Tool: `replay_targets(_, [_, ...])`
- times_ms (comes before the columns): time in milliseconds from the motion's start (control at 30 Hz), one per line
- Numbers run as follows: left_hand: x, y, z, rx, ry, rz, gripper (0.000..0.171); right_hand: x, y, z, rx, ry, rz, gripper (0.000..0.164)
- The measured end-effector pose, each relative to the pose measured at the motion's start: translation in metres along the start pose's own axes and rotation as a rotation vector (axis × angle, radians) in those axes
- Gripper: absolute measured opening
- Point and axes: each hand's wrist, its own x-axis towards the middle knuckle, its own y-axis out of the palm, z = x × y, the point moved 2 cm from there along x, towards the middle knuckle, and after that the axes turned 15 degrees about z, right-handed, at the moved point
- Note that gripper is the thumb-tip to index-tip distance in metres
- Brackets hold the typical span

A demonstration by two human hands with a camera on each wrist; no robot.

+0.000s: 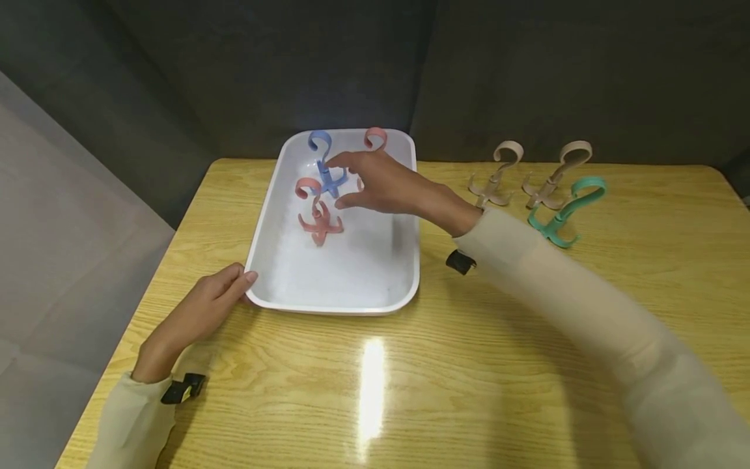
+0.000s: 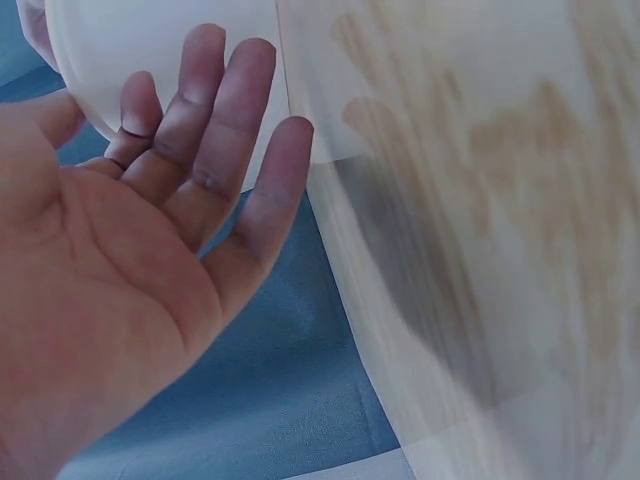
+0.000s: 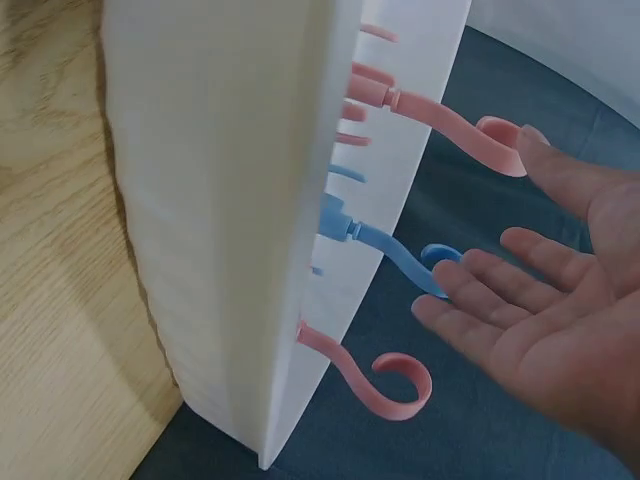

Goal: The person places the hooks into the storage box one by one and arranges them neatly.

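Inside the white tray [image 1: 351,273] stand a blue pronged hook [image 1: 331,185], a front pink hook [image 1: 320,225] and a back pink hook [image 1: 375,135] partly hidden by my right hand. That right hand [image 1: 389,184] hovers over the tray with thumb and fingers apart. In the right wrist view its thumb tip overlaps the curl of one pink hook [image 3: 455,130], and its fingertips overlap the blue hook [image 3: 390,255]; contact cannot be told. My left hand [image 1: 205,303] holds the tray's near left corner, thumb on the rim and fingers outside, under the edge.
Right of the tray, on the wooden table [image 1: 281,391], stand a beige hook [image 1: 491,189], a second beige hook [image 1: 547,189] and a green hook [image 1: 556,225], beside my right forearm. Behind the table hangs a dark curtain [image 1: 527,78].
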Motion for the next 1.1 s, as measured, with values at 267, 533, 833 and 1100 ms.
replay_targets(267, [-0.001,0.000,0.001,-0.003,0.004,0.004,0.036,-0.019,-0.001,-0.008,-0.005,-0.011,-0.001,0.072])
replay_targets(533, [-0.002,-0.001,0.001,0.002,0.006,0.002,0.036,-0.045,-0.010,-0.018,0.012,0.005,-0.068,0.076])
replay_targets(833, [-0.002,-0.003,0.004,0.006,-0.005,0.000,0.036,-0.073,-0.014,-0.037,0.004,0.040,-0.134,0.074])
replay_targets(1100, [-0.004,-0.003,0.006,0.001,-0.012,-0.003,0.036,-0.100,-0.019,-0.048,-0.046,0.012,-0.191,0.070])
